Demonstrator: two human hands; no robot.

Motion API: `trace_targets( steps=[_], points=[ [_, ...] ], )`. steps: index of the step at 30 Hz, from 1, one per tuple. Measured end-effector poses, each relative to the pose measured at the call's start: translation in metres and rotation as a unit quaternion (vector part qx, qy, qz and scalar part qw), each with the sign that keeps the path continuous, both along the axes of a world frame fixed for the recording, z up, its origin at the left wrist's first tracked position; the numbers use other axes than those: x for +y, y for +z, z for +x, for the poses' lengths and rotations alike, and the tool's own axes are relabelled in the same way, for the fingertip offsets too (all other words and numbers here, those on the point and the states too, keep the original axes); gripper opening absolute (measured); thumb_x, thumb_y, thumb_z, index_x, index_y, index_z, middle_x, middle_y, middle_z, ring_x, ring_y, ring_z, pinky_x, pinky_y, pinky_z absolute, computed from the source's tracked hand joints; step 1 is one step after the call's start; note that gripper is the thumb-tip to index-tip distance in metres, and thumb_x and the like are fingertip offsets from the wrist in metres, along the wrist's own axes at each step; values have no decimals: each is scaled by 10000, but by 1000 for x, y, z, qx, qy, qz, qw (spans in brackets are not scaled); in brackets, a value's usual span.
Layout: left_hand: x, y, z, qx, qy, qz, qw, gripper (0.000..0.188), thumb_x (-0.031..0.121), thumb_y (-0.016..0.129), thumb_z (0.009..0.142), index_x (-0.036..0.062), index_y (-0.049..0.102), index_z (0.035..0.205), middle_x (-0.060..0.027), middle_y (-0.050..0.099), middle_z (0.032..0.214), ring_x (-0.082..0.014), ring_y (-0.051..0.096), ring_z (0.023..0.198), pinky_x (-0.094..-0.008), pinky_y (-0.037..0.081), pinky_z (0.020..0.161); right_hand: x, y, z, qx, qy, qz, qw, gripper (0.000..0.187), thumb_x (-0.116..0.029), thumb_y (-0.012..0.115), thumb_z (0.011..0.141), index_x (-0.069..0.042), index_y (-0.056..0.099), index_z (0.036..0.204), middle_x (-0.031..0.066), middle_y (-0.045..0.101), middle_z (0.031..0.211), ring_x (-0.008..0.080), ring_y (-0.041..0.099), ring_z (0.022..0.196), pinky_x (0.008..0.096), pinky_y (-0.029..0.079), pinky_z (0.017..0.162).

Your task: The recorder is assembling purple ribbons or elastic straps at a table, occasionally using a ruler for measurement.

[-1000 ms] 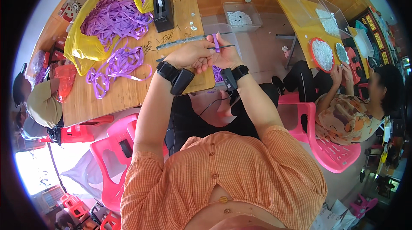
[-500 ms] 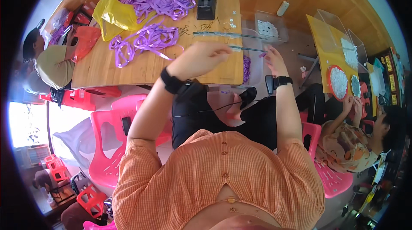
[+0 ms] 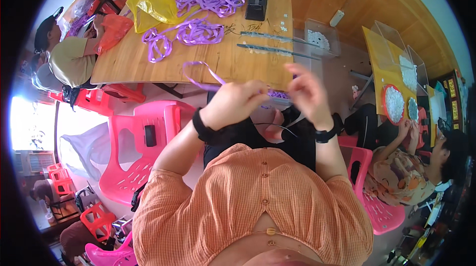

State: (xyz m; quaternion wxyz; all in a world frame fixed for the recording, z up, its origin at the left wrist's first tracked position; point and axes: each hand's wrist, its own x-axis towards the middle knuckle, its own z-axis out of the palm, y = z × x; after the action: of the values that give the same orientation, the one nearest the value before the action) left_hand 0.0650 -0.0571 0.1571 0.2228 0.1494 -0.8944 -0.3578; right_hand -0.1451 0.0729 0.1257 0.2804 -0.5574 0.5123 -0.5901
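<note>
We find the left hand clamped on a looped purple ribbon strip; right hand fingers apart; many ribbons remain heaped on the wooden worktop.

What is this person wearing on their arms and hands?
Both hands are bare, with no gloves. The left hand has a broad black band at its wrist, and the right hand has a narrower black wrist strap. Short, ribbed orange sleeves cover only the upper arms.

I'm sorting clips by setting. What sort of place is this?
Probably a small craft or hand-assembly workshop. A wooden table bears purple ribbon loops, more ribbon in a yellow bag and a black tape dispenser. The left hand holds a ribbon strip; other people work nearby.
</note>
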Motion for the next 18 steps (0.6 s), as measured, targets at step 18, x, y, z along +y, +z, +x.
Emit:
trace_targets(
  steps=[18],
  points=[
    [-27, 14, 20, 191, 16, 401, 896, 183, 135, 617, 964, 20, 560, 1093, -49, 586, 830, -106, 560, 686, -230, 440, 602, 59, -23, -43, -157, -221, 100, 957, 201, -45, 605, 930, -22, 690, 1111, 1, 626, 745, 45, 535, 606, 177, 413, 555]
  ],
)
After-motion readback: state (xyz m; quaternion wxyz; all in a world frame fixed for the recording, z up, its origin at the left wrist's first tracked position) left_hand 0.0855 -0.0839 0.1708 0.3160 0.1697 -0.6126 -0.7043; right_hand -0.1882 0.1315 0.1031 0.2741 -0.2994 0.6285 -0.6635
